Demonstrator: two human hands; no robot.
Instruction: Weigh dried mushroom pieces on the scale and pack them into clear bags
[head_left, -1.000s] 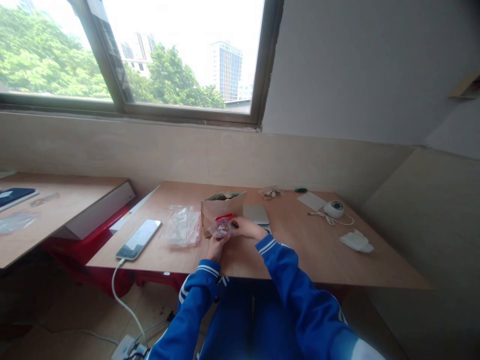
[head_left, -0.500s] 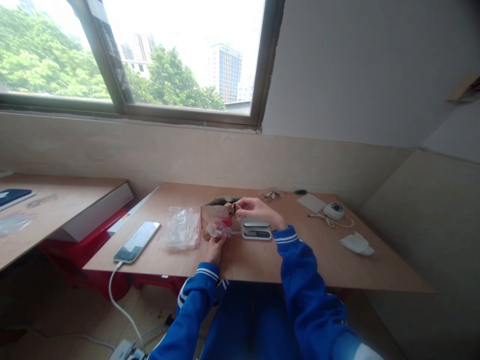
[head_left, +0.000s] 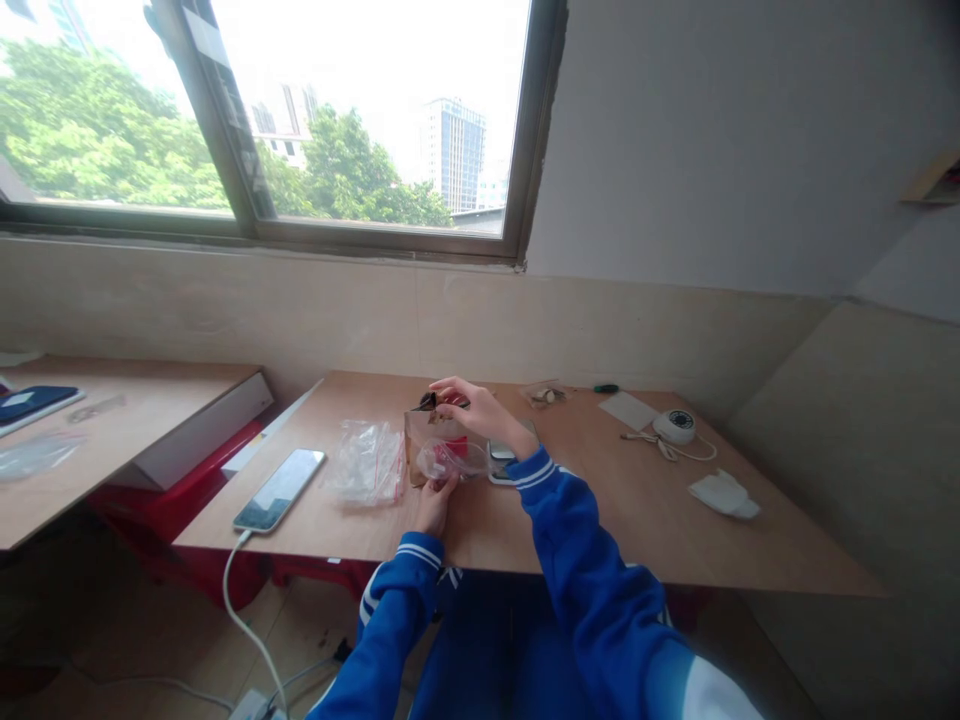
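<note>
As a brown paper bag (head_left: 417,428) stands upright on the wooden desk (head_left: 637,530), its mouth dark inside, a small clear plastic bag (head_left: 433,458) with a red patch (head_left: 457,447) shows in front of it. The clear bag sits at the fingertips of the left hand (head_left: 435,503), which pinches its lower edge, nearly closed. Above, the right hand (head_left: 474,412) arches over the paper bag's mouth, fingers bent and partly spread; whether they grip anything cannot be told.
</note>
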